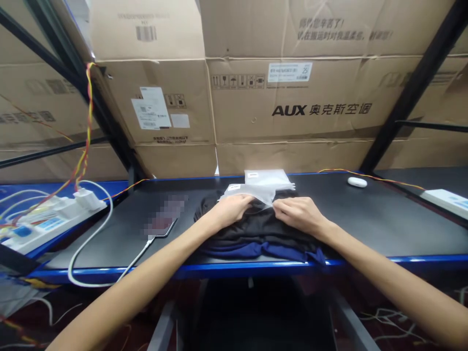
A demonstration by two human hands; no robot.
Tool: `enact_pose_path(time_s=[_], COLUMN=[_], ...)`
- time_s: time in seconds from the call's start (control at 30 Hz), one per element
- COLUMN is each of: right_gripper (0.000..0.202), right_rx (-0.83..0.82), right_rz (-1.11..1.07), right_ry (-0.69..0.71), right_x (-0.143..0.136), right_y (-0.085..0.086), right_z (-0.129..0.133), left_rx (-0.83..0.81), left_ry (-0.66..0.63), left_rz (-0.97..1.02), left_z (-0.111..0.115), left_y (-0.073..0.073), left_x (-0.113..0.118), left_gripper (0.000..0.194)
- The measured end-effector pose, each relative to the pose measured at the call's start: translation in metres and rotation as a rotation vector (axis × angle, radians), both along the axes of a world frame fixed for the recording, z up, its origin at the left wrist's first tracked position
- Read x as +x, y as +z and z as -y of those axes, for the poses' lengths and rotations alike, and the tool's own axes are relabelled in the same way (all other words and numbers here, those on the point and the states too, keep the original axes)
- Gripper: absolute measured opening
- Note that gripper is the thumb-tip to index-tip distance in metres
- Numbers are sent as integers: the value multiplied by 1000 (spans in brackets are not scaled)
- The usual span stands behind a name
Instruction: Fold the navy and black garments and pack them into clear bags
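Note:
Dark folded cloth (256, 226) with a blue layer (244, 250) along its lower edge lies at the middle of the black table. A translucent plastic bag (252, 191) with a small label rests over the cloth's back part. My left hand (234, 209) has its fingers closed on the near edge of this bag, at the left. At the bag's right corner, my right hand (298, 213) pinches the plastic with curled fingers. Another translucent bag (268, 178) lies just behind, near the table's back edge.
A phone (164, 217) with a white cable (73, 258) is on the left. White power strips (54, 222) sit at both sides. A white earbud case (357, 182) is at the back right. Cardboard (292, 117) and black metal posts (409, 87) stand behind the table (383, 229).

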State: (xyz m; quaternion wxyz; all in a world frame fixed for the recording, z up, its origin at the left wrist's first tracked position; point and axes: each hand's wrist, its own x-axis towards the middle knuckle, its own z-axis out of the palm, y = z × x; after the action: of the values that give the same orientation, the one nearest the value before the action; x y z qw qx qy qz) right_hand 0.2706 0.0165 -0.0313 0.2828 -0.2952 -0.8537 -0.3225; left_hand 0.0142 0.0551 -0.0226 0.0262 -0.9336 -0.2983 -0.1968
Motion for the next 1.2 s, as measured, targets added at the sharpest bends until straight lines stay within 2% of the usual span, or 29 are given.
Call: enact_pose_path(time_s=[0.23, 0.33, 0.43, 0.53, 0.67, 0.73, 0.87, 1.07, 1.2], right_gripper=[22, 20, 17, 13, 31, 36, 35, 34, 36], right_rx=[-70, -121, -141, -120, -117, -123, -95, -3, -123], right_rz=[-5, 5, 11, -2, 53, 97, 124, 24, -37], right_ry=[-56, -76, -101, -94, -80, -16, 71, 19, -139], right_x=[2, 3, 3, -1, -7, -9, -11, -7, 7], right_y=[3, 1, 0, 0, 3, 3, 5, 20, 26], right_z=[2, 1, 1, 2, 2, 0, -4, -24, -48], left_rx=[-166, -250, -314, -280, -256, -247, -217, -211, -234], left_ry=[-161, -205, -255, -292, -300, -295, -276, -270, -264], left_rz=[230, 257, 245, 136, 45, 27, 18, 20, 19], left_z=[15, 26, 35, 41, 44, 44, 42, 40, 40], left_y=[5, 10, 13, 14, 13, 13, 11, 9, 10], left_x=[-36, -43, -45, -46, -45, -45, -46, -47, -47], left_gripper=[61, 62, 55, 47, 62, 67, 61, 57, 56])
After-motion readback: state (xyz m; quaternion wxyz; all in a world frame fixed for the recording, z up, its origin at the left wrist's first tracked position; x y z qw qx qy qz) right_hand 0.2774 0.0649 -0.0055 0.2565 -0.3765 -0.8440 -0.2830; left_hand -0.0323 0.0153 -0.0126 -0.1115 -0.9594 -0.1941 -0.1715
